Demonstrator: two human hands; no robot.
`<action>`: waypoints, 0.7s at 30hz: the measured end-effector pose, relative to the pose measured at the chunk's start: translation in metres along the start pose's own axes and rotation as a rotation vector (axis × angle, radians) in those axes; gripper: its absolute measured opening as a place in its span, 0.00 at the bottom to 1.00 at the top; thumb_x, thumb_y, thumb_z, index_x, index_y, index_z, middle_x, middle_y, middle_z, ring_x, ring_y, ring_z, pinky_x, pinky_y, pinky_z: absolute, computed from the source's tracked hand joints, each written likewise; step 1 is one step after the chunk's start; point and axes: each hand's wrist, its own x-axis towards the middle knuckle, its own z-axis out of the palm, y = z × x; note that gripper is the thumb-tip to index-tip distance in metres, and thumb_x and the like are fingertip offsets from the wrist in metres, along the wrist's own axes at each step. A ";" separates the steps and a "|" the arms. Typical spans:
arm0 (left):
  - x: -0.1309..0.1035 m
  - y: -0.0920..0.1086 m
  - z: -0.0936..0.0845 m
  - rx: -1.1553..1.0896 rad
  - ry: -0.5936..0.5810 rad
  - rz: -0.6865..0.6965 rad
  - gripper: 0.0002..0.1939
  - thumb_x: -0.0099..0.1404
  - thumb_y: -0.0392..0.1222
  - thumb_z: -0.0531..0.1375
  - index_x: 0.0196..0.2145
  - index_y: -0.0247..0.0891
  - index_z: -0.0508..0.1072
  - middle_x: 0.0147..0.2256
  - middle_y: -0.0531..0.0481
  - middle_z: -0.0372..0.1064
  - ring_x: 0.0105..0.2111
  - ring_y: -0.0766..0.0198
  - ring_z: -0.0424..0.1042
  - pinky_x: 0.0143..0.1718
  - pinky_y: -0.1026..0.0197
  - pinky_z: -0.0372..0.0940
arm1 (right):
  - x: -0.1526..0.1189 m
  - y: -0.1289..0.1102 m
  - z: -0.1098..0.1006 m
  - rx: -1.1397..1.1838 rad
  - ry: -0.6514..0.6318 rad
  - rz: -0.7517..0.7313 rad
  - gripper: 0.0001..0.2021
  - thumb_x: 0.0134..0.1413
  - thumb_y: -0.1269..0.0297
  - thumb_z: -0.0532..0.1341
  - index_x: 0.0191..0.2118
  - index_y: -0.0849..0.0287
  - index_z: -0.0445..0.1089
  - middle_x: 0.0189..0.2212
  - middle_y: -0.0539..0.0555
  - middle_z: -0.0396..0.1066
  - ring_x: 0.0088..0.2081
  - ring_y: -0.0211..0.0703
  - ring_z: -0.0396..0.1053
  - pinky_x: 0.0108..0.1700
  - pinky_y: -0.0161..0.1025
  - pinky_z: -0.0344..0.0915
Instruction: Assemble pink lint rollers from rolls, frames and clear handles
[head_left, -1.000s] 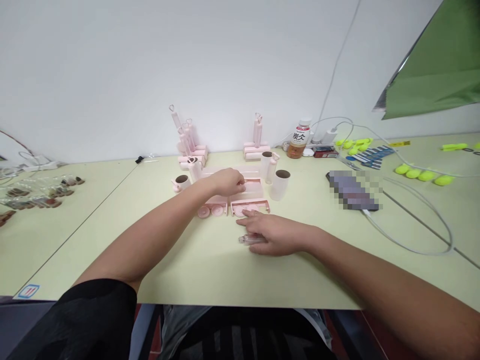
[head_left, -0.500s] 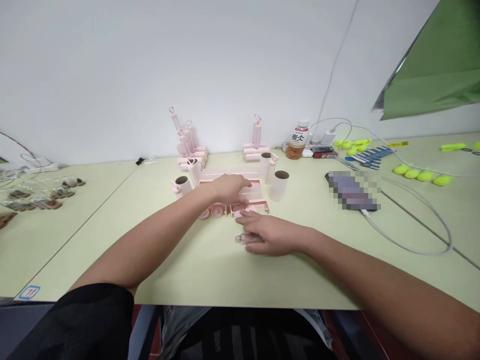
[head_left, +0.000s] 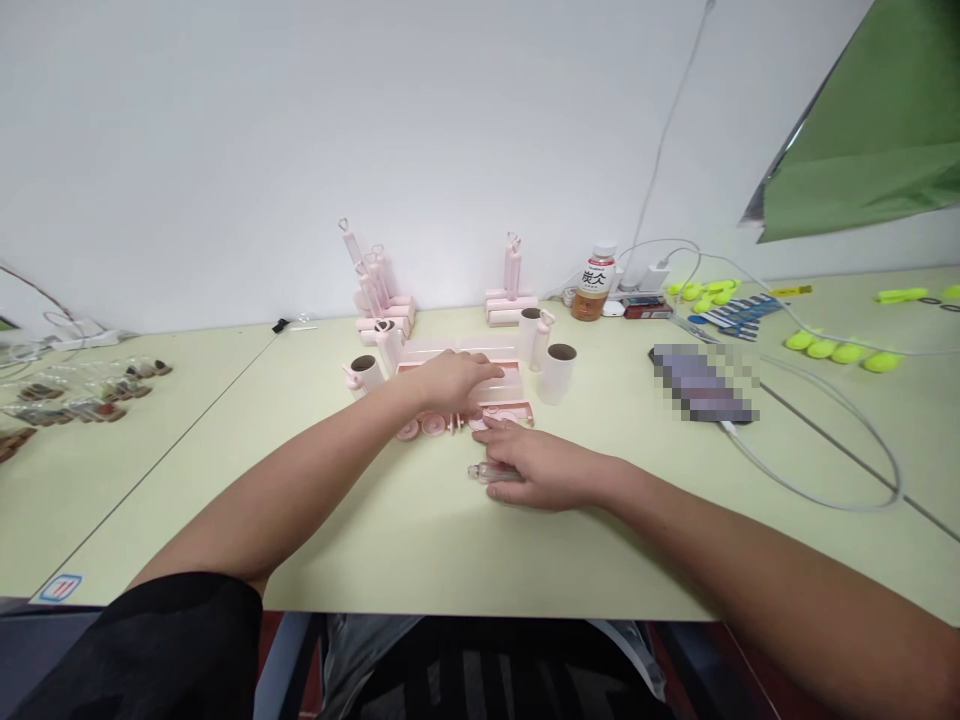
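Through the head camera I am seeing my left hand point(head_left: 448, 382) reaching over a shallow pale-pink plastic tray point(head_left: 512, 382); its fingers are stretching forward and slightly apart, its thumb is pointing down towards the tray's near edge, and I cannot tell whether a fingertip is touching anything; the hand and forearm are covering the tray's middle and left part.

My right hand point(head_left: 547, 468) is lying low over the pale green table point(head_left: 375, 540); its lower fingers and thumb are closing on a small clear ribbed tube point(head_left: 484, 473), whose right end is disappearing inside the grip; its upper fingers are reaching to the small round pink plastic discs point(head_left: 433, 425) along the tray's near side, and contact there is hard to make out.

A translucent open-topped cylinder point(head_left: 556, 378) is standing right of the tray, near a slim pink tube with a looped top point(head_left: 540, 345); behind, pink tubes with loops point(head_left: 512, 270) are standing by pink rolls point(head_left: 511, 308); a labelled bottle of amber drink point(head_left: 594, 288) is standing further right; pixelation is hiding the black phone's screen point(head_left: 701, 385); the frame is cutting off a green sheet point(head_left: 862, 130) at upper right.
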 end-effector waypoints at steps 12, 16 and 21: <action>-0.005 0.001 0.009 0.035 0.031 0.028 0.36 0.60 0.49 0.63 0.64 0.47 0.58 0.64 0.44 0.56 0.60 0.51 0.59 0.57 0.52 0.55 | 0.003 0.001 -0.002 -0.016 -0.003 -0.042 0.12 0.55 0.65 0.59 0.24 0.57 0.58 0.31 0.53 0.65 0.34 0.44 0.63 0.37 0.41 0.61; -0.006 0.000 0.009 0.047 0.054 0.036 0.34 0.61 0.50 0.63 0.63 0.46 0.59 0.64 0.44 0.57 0.60 0.51 0.59 0.57 0.51 0.54 | 0.002 0.001 -0.002 0.004 0.018 -0.019 0.10 0.56 0.64 0.61 0.26 0.58 0.64 0.34 0.55 0.68 0.37 0.47 0.66 0.39 0.43 0.62; -0.014 0.009 0.004 0.042 0.163 0.036 0.22 0.65 0.43 0.59 0.57 0.43 0.66 0.59 0.44 0.64 0.57 0.53 0.63 0.55 0.52 0.55 | -0.002 -0.005 -0.007 -0.002 0.038 -0.034 0.08 0.58 0.62 0.60 0.30 0.59 0.66 0.37 0.57 0.69 0.38 0.48 0.66 0.41 0.44 0.62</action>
